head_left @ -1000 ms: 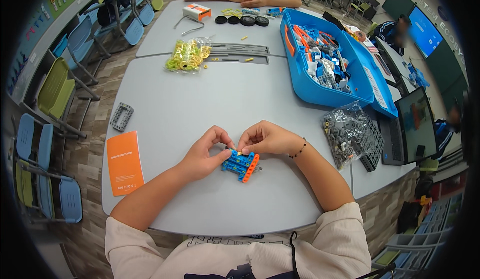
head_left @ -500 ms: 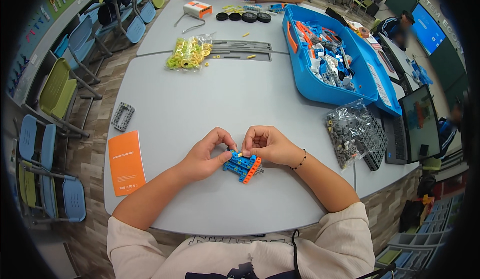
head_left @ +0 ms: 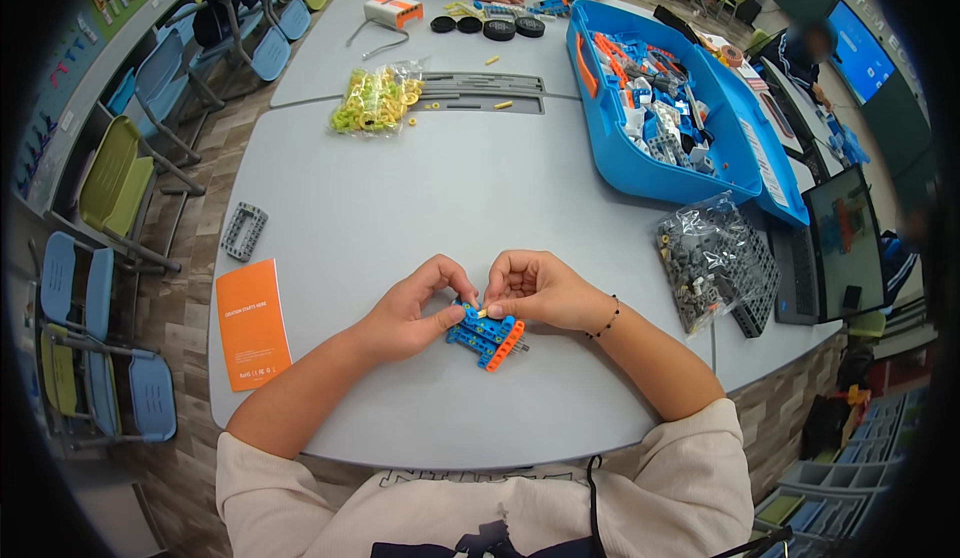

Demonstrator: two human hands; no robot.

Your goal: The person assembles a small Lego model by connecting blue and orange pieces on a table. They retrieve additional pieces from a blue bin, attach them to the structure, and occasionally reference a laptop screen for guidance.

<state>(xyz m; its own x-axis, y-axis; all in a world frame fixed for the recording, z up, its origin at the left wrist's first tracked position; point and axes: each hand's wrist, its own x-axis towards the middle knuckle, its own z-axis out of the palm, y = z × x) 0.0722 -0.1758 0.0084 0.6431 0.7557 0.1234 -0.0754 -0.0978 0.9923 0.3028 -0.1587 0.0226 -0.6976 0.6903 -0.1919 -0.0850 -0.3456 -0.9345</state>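
Low over the near part of the table, a small blue and orange building-brick assembly [head_left: 490,342] is held between my two hands. My left hand [head_left: 412,308] grips its left end with thumb and fingers. A short pale yellow peg [head_left: 484,313] lies against the top of the blue beams. My right hand [head_left: 538,290] is closed, thumb and fingertips pinching at that peg; its other fingers are curled. A grey axle end sticks out beside the orange beam on the right. The fingertips partly cover where peg and beams meet.
An orange booklet [head_left: 252,326] and grey frame piece [head_left: 244,232] lie left. Farther off are a bag of yellow-green parts [head_left: 376,104] and black wheels [head_left: 499,30]. A blue parts case [head_left: 665,190], bagged grey parts [head_left: 705,268] and a laptop [head_left: 842,248] stand right.
My hands keep nearly the same pose around the assembly, with the yellow peg now showing more. Across the table, another person's hands have parted, one moving to a blue and orange piece.
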